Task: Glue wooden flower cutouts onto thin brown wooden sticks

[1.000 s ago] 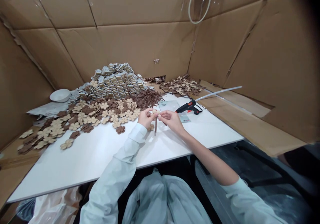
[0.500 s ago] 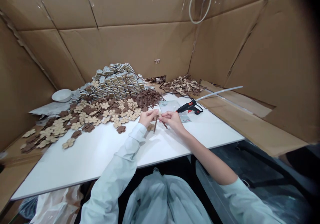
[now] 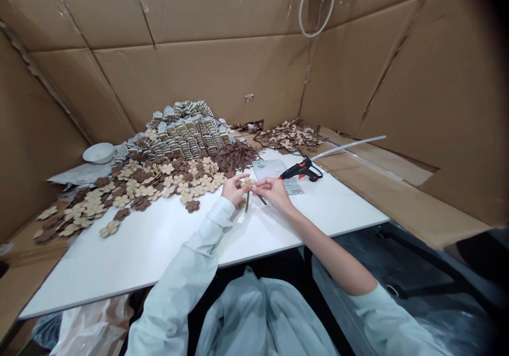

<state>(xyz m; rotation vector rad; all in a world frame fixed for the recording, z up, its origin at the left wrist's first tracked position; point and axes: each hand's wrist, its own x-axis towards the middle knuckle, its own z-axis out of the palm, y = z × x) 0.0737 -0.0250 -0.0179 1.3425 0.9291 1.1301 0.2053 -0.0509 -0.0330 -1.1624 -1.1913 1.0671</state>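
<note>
Above the white table [image 3: 159,250], my two hands meet with fingertips closed on a small cream flower piece [image 3: 249,181]. My left hand [image 3: 234,189] pinches its left side, and my right hand [image 3: 274,192] pinches the right side. Two thin brown strips [image 3: 247,202] hang below the fingers, spread apart at the bottom; their upper ends are hidden. Another flower piece [image 3: 241,202] lies on the table just under my left hand, partly covered. A black and orange glue gun [image 3: 297,170] rests on its side right beside my right hand, a long translucent glue stick [image 3: 350,147] sticking out of it.
Cream and brown flower pieces [image 3: 135,186] are heaped on the left. Behind them stand stacked small packets [image 3: 183,133], brown strips [image 3: 236,156] and a white bowl [image 3: 98,153]. A clear sheet [image 3: 270,168] lies near the glue gun. Cardboard walls [image 3: 222,75] enclose the table.
The cream flower piece now shows between my fingertips, tilted more into view. My hands have shifted only slightly, and the hanging strips have swung a little.
</note>
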